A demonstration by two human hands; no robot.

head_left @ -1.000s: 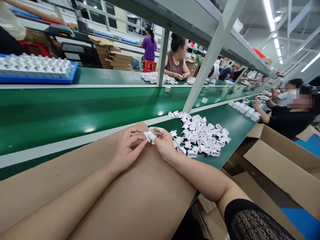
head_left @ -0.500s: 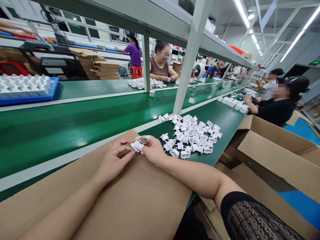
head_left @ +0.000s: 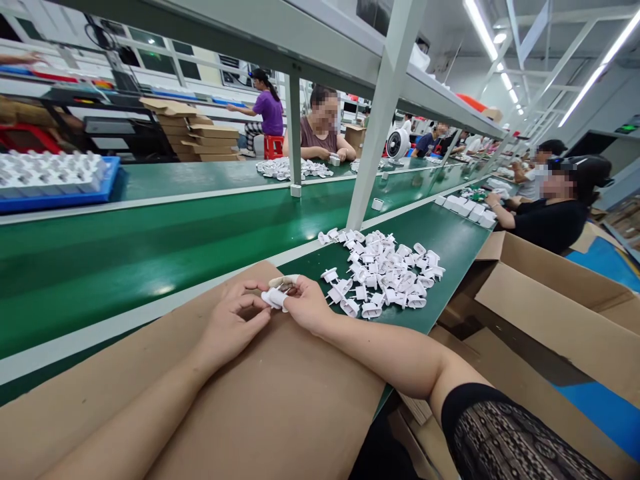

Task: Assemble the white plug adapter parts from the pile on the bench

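Observation:
My left hand (head_left: 233, 327) and my right hand (head_left: 306, 303) meet over a brown cardboard sheet (head_left: 280, 400), both pinching one small white plastic plug part (head_left: 275, 298) between their fingertips. The right index finger wears a pale finger cot. Just right of my hands, a pile of several identical white plug parts (head_left: 383, 270) lies on the green bench top (head_left: 450, 240).
A green conveyor belt (head_left: 150, 233) runs past the cardboard, with white frame posts (head_left: 373, 143). A blue tray of white parts (head_left: 50, 180) sits far left. Open cardboard boxes (head_left: 550, 300) stand at my right. Other people sit working across the belt and along the right.
The camera turned right early on. My hands stayed together on the white part and shifted it slightly between the fingertips.

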